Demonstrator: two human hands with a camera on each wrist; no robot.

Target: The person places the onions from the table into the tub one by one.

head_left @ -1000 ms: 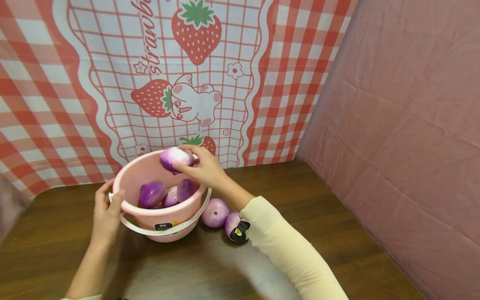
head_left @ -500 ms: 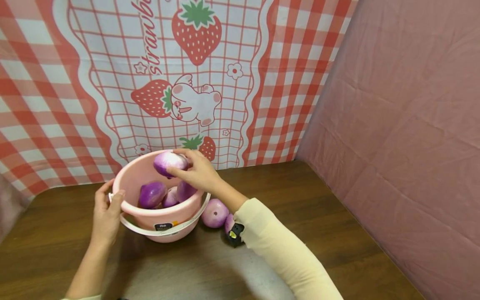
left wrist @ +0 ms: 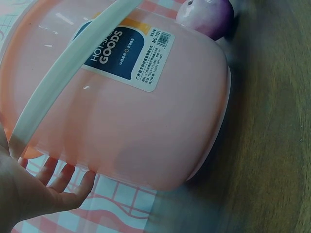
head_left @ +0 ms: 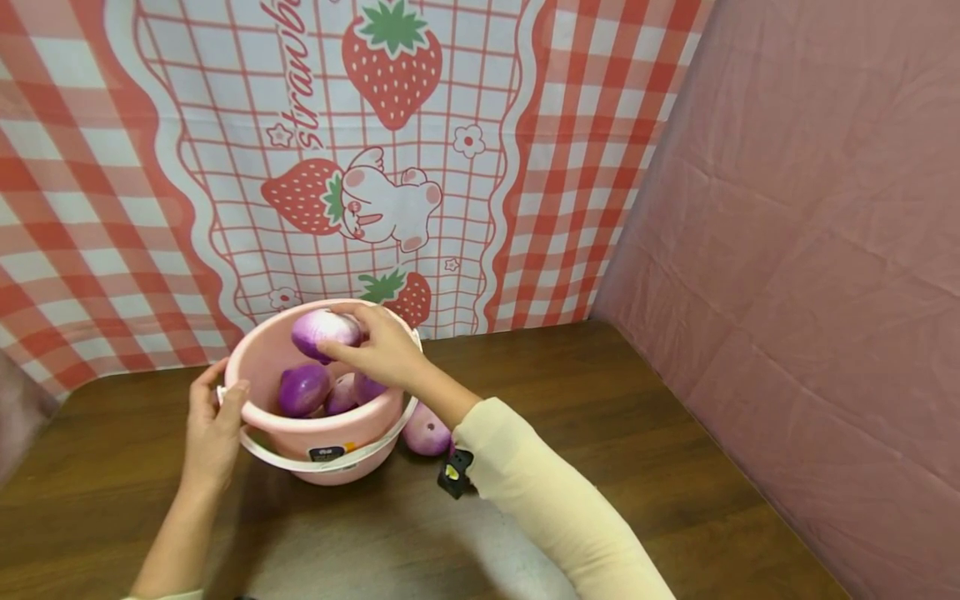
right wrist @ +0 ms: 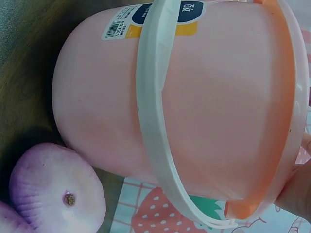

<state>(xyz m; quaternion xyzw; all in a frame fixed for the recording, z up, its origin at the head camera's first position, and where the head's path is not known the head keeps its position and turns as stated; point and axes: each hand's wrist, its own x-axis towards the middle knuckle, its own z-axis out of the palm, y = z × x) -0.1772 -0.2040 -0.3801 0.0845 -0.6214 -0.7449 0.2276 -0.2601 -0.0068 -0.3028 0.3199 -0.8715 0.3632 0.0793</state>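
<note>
A pink bucket [head_left: 330,437] with a white handle [left wrist: 51,80] stands on the table. My left hand [head_left: 212,433] grips its rim at the left, thumb over the edge and fingers outside. Within the bucket mouth, my right hand [head_left: 386,350] holds a purple-and-white onion [head_left: 325,332] between thumb and fingers. Below it in the bucket lie a dark purple onion [head_left: 304,390] and at least two others, partly hidden by the hand and wall. In the right wrist view only a bit of the right hand [right wrist: 296,191] shows beside the rim.
An onion [head_left: 427,431] sits on the table against the bucket's right side. Another onion [right wrist: 12,221] lies beside it, mostly covered by the right sleeve and wrist camera [head_left: 454,473] in the head view. A strawberry-print cloth [head_left: 390,192] hangs behind the wooden table [head_left: 570,400].
My right hand has carried the onion leftward and slightly down, from the bucket's back right rim to over its middle. The left hand and bucket have stayed in place.
</note>
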